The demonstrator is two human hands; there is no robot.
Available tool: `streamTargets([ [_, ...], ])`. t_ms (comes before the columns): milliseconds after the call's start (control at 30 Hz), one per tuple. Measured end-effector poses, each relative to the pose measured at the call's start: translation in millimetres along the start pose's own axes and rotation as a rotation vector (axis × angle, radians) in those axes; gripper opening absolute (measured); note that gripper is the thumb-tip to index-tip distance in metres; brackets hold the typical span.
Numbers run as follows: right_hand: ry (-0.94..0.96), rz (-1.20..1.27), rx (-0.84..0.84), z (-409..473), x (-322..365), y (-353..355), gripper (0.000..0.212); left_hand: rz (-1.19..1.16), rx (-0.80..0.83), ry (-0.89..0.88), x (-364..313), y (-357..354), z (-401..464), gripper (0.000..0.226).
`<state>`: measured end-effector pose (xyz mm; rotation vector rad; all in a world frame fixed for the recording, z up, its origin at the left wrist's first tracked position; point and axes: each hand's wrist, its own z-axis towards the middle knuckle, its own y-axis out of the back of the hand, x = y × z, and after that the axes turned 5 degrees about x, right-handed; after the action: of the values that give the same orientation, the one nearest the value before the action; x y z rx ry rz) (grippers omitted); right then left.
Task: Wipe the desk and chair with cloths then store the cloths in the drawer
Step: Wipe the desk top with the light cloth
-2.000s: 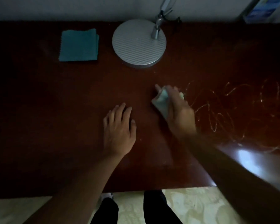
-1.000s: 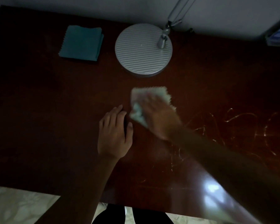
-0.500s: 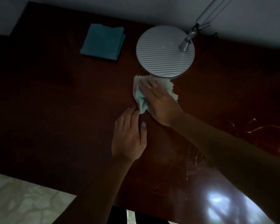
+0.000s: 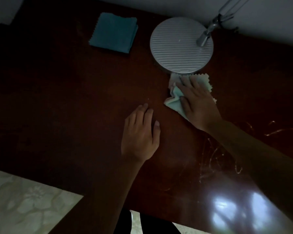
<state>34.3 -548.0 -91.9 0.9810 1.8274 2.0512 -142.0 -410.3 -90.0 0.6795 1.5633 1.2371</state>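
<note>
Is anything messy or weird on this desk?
Yes: thin pale squiggly streaks mark the dark brown wooden desk on its right side, beside the right hand pressing a crumpled pale green cloth. Whether scratches or smears is unclear.

My right hand (image 4: 199, 102) lies flat on a cloth (image 4: 174, 102) on the desk (image 4: 74, 107), just before the lamp base (image 4: 180, 46). My left hand (image 4: 139, 137) rests on the desk nearer me, left. Folded cloth (image 4: 113, 32) far left of the base.
</note>
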Motion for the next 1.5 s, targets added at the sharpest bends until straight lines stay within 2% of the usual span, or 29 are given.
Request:
streamTargets([
  [100,0.020,0.024,0.019,-24,24,-5,0.049,0.005,0.015,-0.001,0,0,1,0.045],
  [200,0.149,0.034,0.104,-86,47,-15,0.051,-0.004,0.006,-0.005,0,0,0,0.047],
  [300,0.281,-0.035,0.179,-87,24,-1,0.052,-0.001,0.012,-0.002,-2,1,0,0.047],
  [400,0.065,-0.113,0.070,-30,-7,7,0.051,0.002,-0.001,-0.010,-1,-1,0,0.044],
  [500,-0.070,-0.116,0.027,-32,16,-7,0.053,-0.007,-0.007,-0.013,0,-1,0,0.042],
  [633,0.201,-0.064,0.142,-143,100,-28,0.057,-0.044,-0.013,-0.028,-1,0,-3,0.044],
  [700,0.294,-0.044,0.192,-162,108,-28,0.065,-0.071,-0.016,-0.023,0,1,-4,0.043],
  [767,0.269,-0.062,0.151,-135,86,-23,0.064,-0.094,-0.022,-0.021,0,1,-2,0.044],
  [900,-0.014,-0.017,0.043,-32,38,-11,0.053,-0.164,-0.033,0.014,0,1,-1,0.047],
  [1000,-0.041,-0.009,0.053,18,46,-14,0.055,-0.254,-0.038,0.067,-1,5,-6,0.047],
  [1067,0.004,0.005,0.010,21,60,-20,0.056,-0.311,-0.054,0.111,7,11,-12,0.048],
  [1167,0.242,0.060,0.060,-30,88,-31,0.055,-0.307,-0.032,0.144,39,22,-36,0.049],
  [1233,0.378,0.074,0.142,-69,100,-31,0.051,-0.206,0.021,0.080,58,26,-53,0.050],
  [1300,0.428,0.093,0.186,-71,87,-26,0.048,-0.064,0.068,-0.031,64,24,-63,0.051],
  [1367,0.348,0.074,0.141,-37,68,-22,0.047,-0.026,0.077,-0.077,61,20,-65,0.052],
  [1433,0.190,0.020,0.045,11,56,-17,0.050,-0.035,0.063,-0.056,59,19,-62,0.052],
  [1500,0.084,-0.007,0.051,35,66,-20,0.054,-0.046,0.034,-0.033,60,20,-64,0.051],
])
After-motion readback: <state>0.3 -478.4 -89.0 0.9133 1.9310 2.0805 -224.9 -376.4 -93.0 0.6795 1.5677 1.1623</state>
